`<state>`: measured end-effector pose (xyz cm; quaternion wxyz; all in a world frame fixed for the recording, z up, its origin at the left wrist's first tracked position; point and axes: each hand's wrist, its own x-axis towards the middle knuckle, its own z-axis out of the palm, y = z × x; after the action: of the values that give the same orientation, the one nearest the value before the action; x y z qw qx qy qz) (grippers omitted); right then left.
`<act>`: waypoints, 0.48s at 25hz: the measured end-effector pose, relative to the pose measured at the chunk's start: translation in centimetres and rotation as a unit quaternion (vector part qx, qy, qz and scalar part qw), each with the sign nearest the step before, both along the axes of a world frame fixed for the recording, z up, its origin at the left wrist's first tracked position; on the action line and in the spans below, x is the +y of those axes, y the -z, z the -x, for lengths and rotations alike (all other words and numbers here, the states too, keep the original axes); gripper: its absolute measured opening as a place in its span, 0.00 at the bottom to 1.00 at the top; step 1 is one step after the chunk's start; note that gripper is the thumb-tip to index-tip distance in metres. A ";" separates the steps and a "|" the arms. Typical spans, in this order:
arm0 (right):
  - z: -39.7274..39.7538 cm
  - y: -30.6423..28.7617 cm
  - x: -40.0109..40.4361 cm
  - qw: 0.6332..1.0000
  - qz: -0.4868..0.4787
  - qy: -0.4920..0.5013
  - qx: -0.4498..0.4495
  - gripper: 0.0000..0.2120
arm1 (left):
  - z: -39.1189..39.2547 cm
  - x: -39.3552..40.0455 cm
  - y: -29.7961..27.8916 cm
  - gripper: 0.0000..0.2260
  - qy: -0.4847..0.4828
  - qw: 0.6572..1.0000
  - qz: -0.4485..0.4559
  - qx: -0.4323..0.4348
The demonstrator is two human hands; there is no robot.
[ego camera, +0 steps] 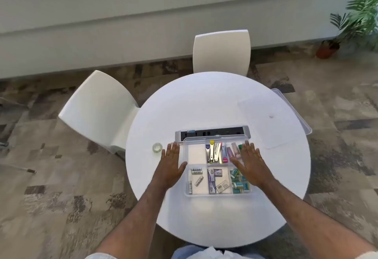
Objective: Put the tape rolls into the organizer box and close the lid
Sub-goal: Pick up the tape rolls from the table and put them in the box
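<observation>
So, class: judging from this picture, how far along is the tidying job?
Nothing looks finished. The tape roll sits on the table, left of the organizer box, whose top-left compartment looks empty. Both hands are flat and empty: left hand beside the box, right hand over it. The clear lid lies apart at the table's right edge. Left: tape in, lid on.

**Around the round table**

The round white table (204, 103) carries a grey power strip (212, 132) near its middle. Two white chairs (98, 107) (222, 51) stand at its far-left and far edges. A potted plant (353, 19) stands well beyond its far-right side.
</observation>
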<state>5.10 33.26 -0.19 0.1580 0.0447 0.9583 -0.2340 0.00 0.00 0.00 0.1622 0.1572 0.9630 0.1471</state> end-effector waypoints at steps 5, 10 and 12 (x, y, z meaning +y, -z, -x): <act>-0.7 1.1 -1.2 0.999 -0.005 -0.029 0.012 0.41 | -2.1 -0.9 2.5 0.38 0.000 0.998 0.029 -0.053; 0.7 0.9 -4.0 0.997 -0.024 -0.079 0.009 0.39 | -2.7 -2.4 3.8 0.32 -0.069 0.996 -0.015 -0.057; 1.8 0.8 -6.0 0.995 -0.007 -0.099 -0.006 0.39 | -2.8 -3.3 3.8 0.30 -0.107 0.994 -0.006 -0.036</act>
<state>3.25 27.24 -0.98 0.1856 -0.0475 0.9586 -0.2105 2.78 -3.29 -3.76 0.1788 0.0488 0.9669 0.1753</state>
